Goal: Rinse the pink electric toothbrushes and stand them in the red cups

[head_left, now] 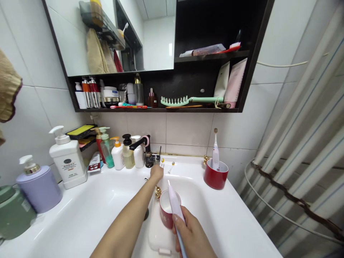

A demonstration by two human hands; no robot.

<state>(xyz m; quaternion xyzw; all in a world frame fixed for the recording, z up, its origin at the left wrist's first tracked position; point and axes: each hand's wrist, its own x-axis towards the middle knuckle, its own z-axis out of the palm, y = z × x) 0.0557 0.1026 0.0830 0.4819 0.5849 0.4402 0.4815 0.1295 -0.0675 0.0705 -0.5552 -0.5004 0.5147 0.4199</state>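
Head view — clamping handle (175, 205) in right hand (192, 227) near cup (166, 216), reaching left hand (156, 173) to brush heads (171, 167) by tap (147, 154); probably fetching one, cannot tell if pinched — likely needing fine pinch next

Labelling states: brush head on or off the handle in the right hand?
Off. The handle in the right hand ends in a bare, thin shaft, no bristles.

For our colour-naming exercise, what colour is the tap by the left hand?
The tap is black, shown best in the head view.
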